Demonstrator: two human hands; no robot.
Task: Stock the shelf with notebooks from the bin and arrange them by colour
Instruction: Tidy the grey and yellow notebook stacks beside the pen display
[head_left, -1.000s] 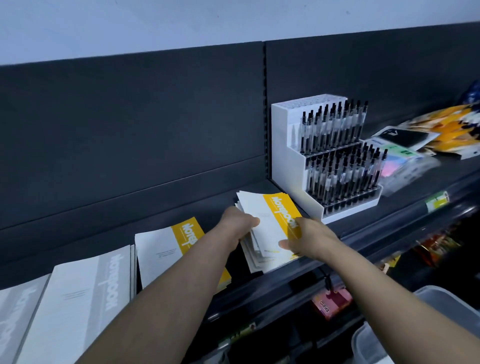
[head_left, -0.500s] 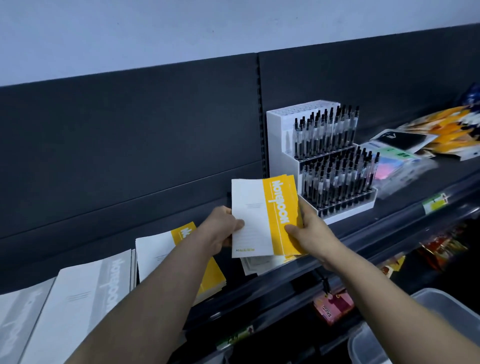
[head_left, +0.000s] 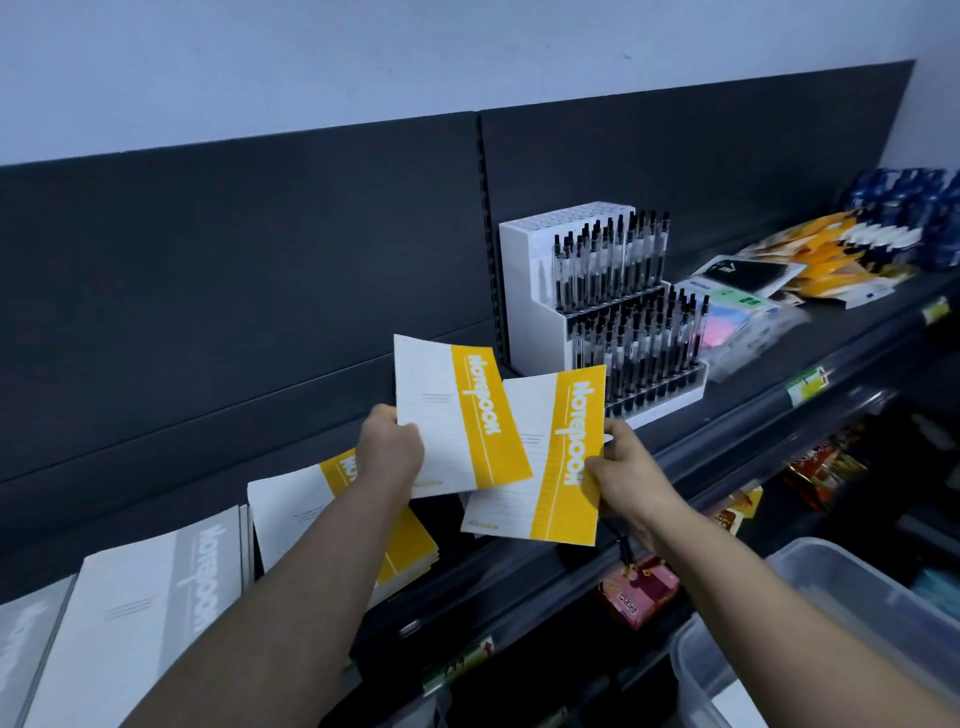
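Note:
I hold two white notebooks with yellow bands above the dark shelf (head_left: 737, 447). My left hand (head_left: 390, 451) grips the left edge of one yellow notebook (head_left: 457, 415), tilted and raised. My right hand (head_left: 626, 473) pinches the right edge of a second yellow notebook (head_left: 540, 467), which lies partly under the first. Below my left forearm a stack of yellow notebooks (head_left: 296, 514) rests on the shelf. Grey notebooks (head_left: 150, 613) lie in stacks further left. The clear plastic bin (head_left: 831, 613) sits at the lower right, its contents mostly out of sight.
A white stepped pen display (head_left: 587, 291) full of black pens stands just right of the held notebooks. Packets and sticky notes (head_left: 748, 306) lie further right on the shelf. Lower shelves hold red and pink packets (head_left: 639, 592). The dark back panel rises behind.
The notebooks were lifted off the shelf as one bundle, then split: my left hand carried one up and left, my right hand keeps the other lower and to the right.

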